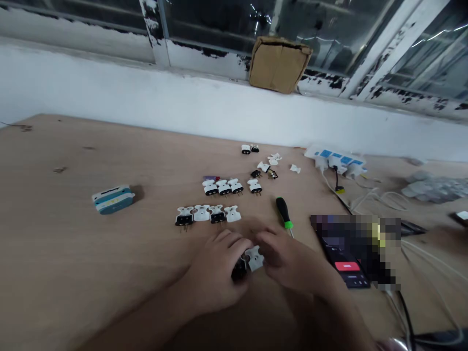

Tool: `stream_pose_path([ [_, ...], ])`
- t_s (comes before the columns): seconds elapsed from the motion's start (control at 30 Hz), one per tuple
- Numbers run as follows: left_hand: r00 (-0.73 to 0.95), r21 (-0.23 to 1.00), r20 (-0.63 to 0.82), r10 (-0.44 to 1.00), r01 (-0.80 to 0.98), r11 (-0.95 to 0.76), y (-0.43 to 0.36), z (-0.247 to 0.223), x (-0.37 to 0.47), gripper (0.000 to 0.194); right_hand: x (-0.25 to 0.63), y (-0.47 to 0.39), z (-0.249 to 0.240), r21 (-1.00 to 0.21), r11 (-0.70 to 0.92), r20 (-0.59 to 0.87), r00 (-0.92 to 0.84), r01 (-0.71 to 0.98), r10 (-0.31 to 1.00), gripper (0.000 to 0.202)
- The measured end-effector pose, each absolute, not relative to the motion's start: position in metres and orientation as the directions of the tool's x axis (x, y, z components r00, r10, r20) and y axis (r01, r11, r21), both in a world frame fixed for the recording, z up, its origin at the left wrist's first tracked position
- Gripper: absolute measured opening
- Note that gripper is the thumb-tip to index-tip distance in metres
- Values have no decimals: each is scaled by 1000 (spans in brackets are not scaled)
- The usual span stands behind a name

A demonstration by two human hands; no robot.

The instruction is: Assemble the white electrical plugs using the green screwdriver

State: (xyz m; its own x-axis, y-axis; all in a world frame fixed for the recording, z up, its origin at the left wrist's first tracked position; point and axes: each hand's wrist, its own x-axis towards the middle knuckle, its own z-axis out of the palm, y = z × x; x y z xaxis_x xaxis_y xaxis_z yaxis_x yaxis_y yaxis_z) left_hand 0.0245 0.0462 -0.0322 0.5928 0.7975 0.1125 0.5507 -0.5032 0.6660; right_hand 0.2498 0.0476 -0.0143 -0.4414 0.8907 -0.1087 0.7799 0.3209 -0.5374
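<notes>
My left hand (223, 268) is closed round a plug with a black core (239, 269), partly hidden by the fingers. Beside it, between the two hands, is a white plug cover (255, 258). My right hand (285, 258) is curled at the cover's right side, fingers bent in; what they pinch, if anything, is hidden. Just beyond the hands is a row of opened plugs: a black-cored half (184, 217), a white cover (201, 213), another black-cored half (218, 214) and another white cover (232, 214). Farther back stand several assembled white plugs (224, 188).
A black and green screwdriver (283, 213) lies right of the plugs. A lit phone (347, 265), cables and a power strip (336, 160) occupy the right side. Loose plug parts (263, 167) sit toward the wall. A blue-and-white box (113, 199) is at left; a cardboard box (280, 66) rests on the sill.
</notes>
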Motion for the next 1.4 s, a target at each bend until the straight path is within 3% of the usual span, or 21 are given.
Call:
stream_pose_path([
  [0.23,562,697,108,820,545,-465,44,-37,30,38,250,60,-16,-553,220,-51,-297,804,954,14],
  [0.47,563,703,104,820,541,-461,45,-38,30,33,250,60,-20,-556,184,-200,-345,810,917,6],
  [0.7,564,712,113,818,529,-463,45,-41,30,26,239,56,-20,-550,167,-176,-309,819,935,10],
  [0.83,561,700,142,815,525,-484,45,-45,29,34,237,56,-21,-584,173,-180,-334,793,925,9],
  [0.93,566,679,155,809,534,-504,44,-46,28,36,237,60,-24,-608,189,-121,-325,771,938,9],
  [1.1,574,647,178,799,544,-535,44,-45,25,34,234,69,-25,-528,153,33,-160,835,987,24],
  [1.4,576,629,186,796,552,-547,46,-46,24,12,223,75,-39,-475,185,42,-187,860,981,23],
])
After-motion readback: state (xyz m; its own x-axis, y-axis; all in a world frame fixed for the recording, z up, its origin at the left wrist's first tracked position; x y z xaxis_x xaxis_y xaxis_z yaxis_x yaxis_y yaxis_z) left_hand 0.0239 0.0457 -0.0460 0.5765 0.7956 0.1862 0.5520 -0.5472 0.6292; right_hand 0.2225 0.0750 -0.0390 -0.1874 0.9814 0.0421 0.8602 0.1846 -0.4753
